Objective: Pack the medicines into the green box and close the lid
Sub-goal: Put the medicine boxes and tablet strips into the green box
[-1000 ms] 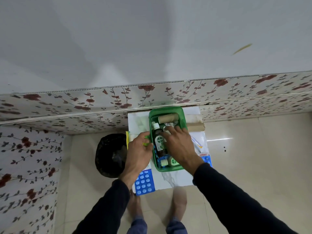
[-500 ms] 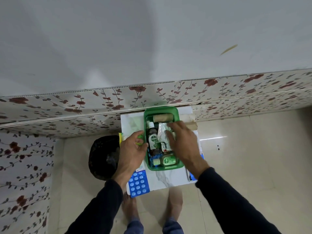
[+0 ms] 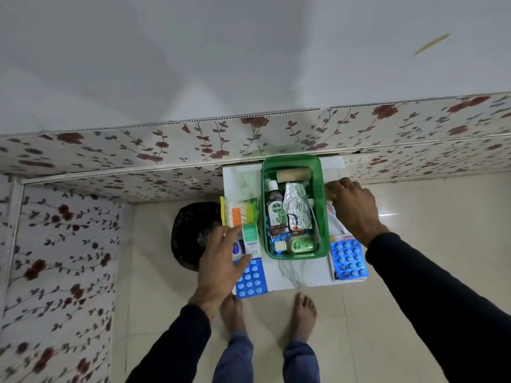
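From the head view, the green box (image 3: 293, 205) sits open at the far middle of the small marble-patterned counter (image 3: 293, 273), pushed back toward the flowered wall, which I'd guess keeps the near edge free for sorting. Inside it a brown antiseptic bottle (image 3: 276, 214) lies along the left wall, a crumpled foil strip (image 3: 298, 208) beside it, a tan roll (image 3: 293, 174) across the twelve o'clock end and a small green bottle (image 3: 300, 244) at the six o'clock end; laid flat like that, they should leave headroom for a lid, though I see no lid anywhere. The left hand (image 3: 221, 261), at about eight o'clock from the box, has its grip closing on a white-and-green carton (image 3: 251, 240), thumb under its near end and fingers along its left side, seemingly to carry it over. Just beyond the carton lies a cotton-bud packet (image 3: 241, 212), and nearer the person a blue blister sheet (image 3: 250, 279) overhangs the edge. The right hand (image 3: 355, 208), at three o'clock, reaches down with fingers curled over something pale by the box wall; whether it pinches anything I cannot tell. Another blue blister sheet (image 3: 349, 258) waits at four o'clock.
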